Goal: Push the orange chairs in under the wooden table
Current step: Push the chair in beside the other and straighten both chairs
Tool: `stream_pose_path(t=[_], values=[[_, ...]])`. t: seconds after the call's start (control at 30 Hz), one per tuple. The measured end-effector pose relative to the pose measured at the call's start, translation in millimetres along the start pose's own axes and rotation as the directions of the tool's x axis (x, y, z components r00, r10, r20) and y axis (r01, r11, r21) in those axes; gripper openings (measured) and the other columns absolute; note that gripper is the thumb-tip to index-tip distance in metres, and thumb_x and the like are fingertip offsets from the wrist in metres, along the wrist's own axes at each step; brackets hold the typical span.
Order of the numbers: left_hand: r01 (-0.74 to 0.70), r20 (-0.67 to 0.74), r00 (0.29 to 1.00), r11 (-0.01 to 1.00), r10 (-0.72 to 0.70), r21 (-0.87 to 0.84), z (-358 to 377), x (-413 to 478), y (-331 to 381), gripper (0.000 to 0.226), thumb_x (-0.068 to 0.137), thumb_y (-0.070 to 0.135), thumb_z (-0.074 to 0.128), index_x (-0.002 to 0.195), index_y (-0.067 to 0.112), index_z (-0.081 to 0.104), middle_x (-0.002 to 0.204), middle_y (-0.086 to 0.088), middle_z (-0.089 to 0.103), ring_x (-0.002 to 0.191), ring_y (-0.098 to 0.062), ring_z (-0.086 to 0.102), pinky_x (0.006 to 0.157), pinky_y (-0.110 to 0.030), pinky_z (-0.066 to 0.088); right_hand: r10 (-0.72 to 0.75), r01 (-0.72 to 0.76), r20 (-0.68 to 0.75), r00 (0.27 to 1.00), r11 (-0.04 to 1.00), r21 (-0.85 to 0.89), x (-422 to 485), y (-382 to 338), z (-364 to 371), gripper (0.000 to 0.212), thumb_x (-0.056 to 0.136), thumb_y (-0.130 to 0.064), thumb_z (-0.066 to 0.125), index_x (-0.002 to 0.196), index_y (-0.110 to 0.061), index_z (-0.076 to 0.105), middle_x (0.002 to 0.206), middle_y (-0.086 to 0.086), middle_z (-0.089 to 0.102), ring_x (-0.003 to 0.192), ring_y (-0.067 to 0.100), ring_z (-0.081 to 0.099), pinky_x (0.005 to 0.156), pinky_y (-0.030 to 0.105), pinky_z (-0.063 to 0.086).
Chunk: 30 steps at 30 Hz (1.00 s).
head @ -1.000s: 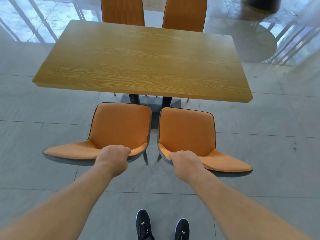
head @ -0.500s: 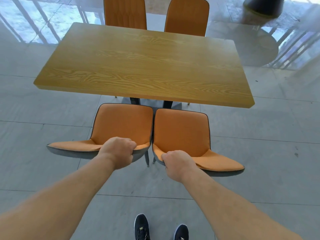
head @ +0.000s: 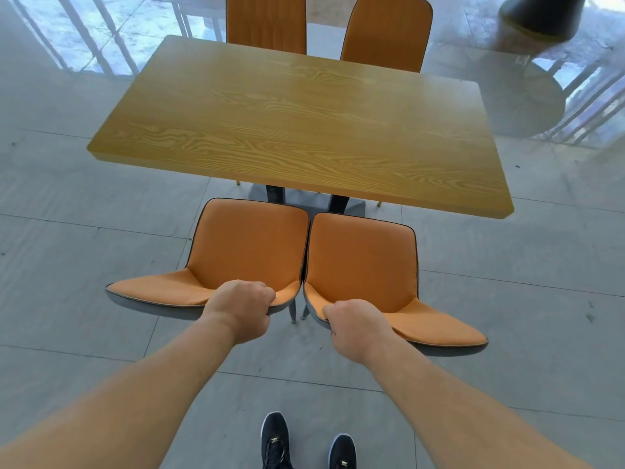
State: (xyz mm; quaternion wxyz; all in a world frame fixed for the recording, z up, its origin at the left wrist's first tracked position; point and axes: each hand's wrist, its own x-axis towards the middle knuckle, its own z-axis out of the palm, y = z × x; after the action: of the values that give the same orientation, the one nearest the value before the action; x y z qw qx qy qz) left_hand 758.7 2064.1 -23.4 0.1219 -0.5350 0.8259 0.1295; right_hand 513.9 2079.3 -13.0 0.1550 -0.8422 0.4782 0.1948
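Note:
Two orange chairs stand side by side on my side of the wooden table (head: 297, 126), their seats just short of its near edge. My left hand (head: 241, 308) grips the top of the left chair's (head: 248, 243) backrest. My right hand (head: 355, 328) grips the top of the right chair's (head: 362, 262) backrest. The two seats nearly touch in the middle. Both chairs sit left of the table's centre, in front of its dark pedestal (head: 338, 203).
Two more orange chairs (head: 267, 23) (head: 387, 33) stand pushed in at the table's far side. A round grey table (head: 527, 93) is at the far right. Railings run along the back. Grey floor tiles surround everything, and my black shoes (head: 275, 441) are below.
Both chairs have slid forward towards the table's edge, and the right chair has closed the gap to the left one. Both hands keep their grip.

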Motion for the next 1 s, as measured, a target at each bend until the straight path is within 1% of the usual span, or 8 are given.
stream_pose_path(t=[0.1,0.23,0.47,0.57,0.63,0.7,0.87,1.0], values=[[-0.003,-0.007,1.000,1.000,0.003,0.020,1.7,2.0,-1.3,0.012,0.095,0.030,0.053,0.094,0.031,0.065,0.084,0.012,0.063,0.068,-0.013,0.059,0.057,-0.023,0.044,-0.002,0.002,0.004,1.000,1.000,0.022,-2.8,3.7,2.0,0.011,0.100,-0.016,0.052,0.096,-0.019,0.061,0.086,0.000,0.064,0.072,0.020,0.061,0.063,0.032,0.050],[0.005,-0.010,1.000,1.000,-0.005,0.025,1.9,2.2,-1.2,0.013,0.096,0.030,0.052,0.092,0.032,0.064,0.082,0.013,0.061,0.065,-0.011,0.058,0.057,-0.022,0.048,-0.002,0.002,-0.005,1.000,1.000,0.015,-1.2,-2.6,6.7,0.013,0.101,-0.017,0.052,0.089,-0.022,0.052,0.081,-0.003,0.057,0.068,0.019,0.057,0.060,0.031,0.041],[0.082,0.051,0.995,0.996,-0.081,-0.018,-1.8,1.7,5.7,0.003,0.094,0.033,0.058,0.097,0.032,0.059,0.084,0.013,0.057,0.069,-0.010,0.056,0.060,-0.024,0.047,0.013,-0.019,0.067,0.998,0.997,0.079,1.8,-0.7,3.9,0.007,0.098,-0.015,0.053,0.097,-0.021,0.050,0.092,-0.001,0.055,0.079,0.020,0.057,0.066,0.034,0.046],[0.146,0.157,0.978,0.988,-0.138,-0.043,-12.9,-4.4,10.8,0.025,0.094,0.038,0.062,0.117,0.031,0.057,0.099,0.010,0.057,0.086,-0.013,0.056,0.073,-0.031,0.049,0.079,-0.093,0.098,0.992,0.985,0.148,0.0,-7.7,-3.3,0.027,0.096,-0.034,0.060,0.118,-0.022,0.050,0.106,0.001,0.053,0.093,0.025,0.051,0.073,0.039,0.045],[0.188,0.176,0.970,0.977,-0.168,-0.103,-24.6,-17.7,9.5,0.048,0.092,0.047,0.064,0.136,0.034,0.050,0.120,0.007,0.059,0.104,-0.018,0.057,0.087,-0.038,0.053,0.071,-0.080,0.055,0.996,0.982,0.169,3.4,-18.3,-17.6,0.052,0.093,-0.054,0.059,0.134,-0.026,0.047,0.122,0.002,0.056,0.102,0.025,0.051,0.082,0.042,0.051],[0.252,0.169,0.960,0.951,-0.222,-0.180,-42.6,-38.2,0.5,0.068,0.092,0.060,0.064,0.151,0.037,0.039,0.142,0.006,0.056,0.123,-0.021,0.056,0.099,-0.043,0.054,0.036,-0.036,0.000,0.999,0.983,0.179,12.1,-35.9,-43.2,0.065,0.093,-0.063,0.055,0.146,-0.028,0.043,0.137,0.002,0.056,0.116,0.027,0.053,0.095,0.045,0.053],[0.378,0.077,0.926,0.913,-0.370,-0.156,-116.9,-101.4,-83.6,0.084,0.091,0.079,0.053,0.159,0.033,0.035,0.159,0.001,0.048,0.143,-0.026,0.045,0.114,-0.048,0.042,-0.078,0.099,-0.174,0.982,0.988,0.117,46.1,-101.4,-143.3,0.073,0.097,-0.070,0.045,0.157,-0.028,0.037,0.156,0.002,0.049,0.139,0.029,0.046,0.112,0.050,0.043],[0.472,-0.051,0.871,0.862,-0.488,-0.183,-170.7,-152.8,-194.6,0.082,0.093,0.081,0.047,0.157,0.030,0.038,0.158,0.000,0.048,0.144,-0.025,0.042,0.117,-0.047,0.038,-0.166,0.183,-0.308,0.937,0.983,0.027,97.1,-186.8,-238.6,0.082,0.097,-0.079,0.028,0.153,-0.021,0.042,0.151,0.007,0.053,0.137,0.031,0.046,0.109,0.049,0.043]])
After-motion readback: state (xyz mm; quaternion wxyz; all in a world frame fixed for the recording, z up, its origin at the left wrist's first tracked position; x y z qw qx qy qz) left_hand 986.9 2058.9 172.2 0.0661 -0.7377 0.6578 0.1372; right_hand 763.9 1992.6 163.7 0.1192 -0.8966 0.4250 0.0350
